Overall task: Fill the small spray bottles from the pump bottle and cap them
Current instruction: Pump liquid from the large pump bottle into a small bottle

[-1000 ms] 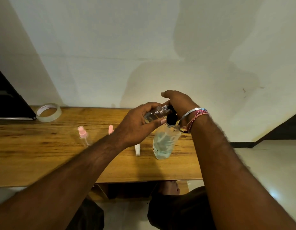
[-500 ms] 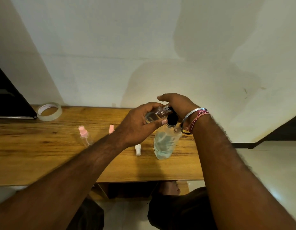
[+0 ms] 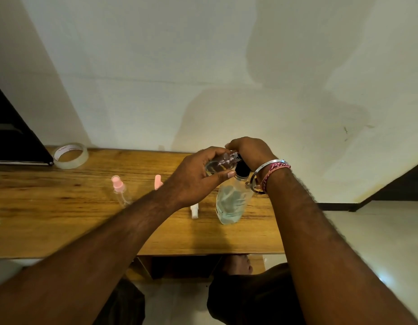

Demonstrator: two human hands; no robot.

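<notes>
Clear small spray bottle (image 3: 218,163) gripped in our left hand (image 3: 195,181), we are pumping the pump bottle (image 3: 232,201) with right hand (image 3: 249,150) fingers curled over its head; capping comes next.

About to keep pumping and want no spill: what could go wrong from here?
The small clear bottle is tilted in the left hand at the pump nozzle; liquid may miss its narrow neck. The right hand presses down on the pump bottle, which nothing else steadies and which stands near the table front edge, so it could tip.
</notes>
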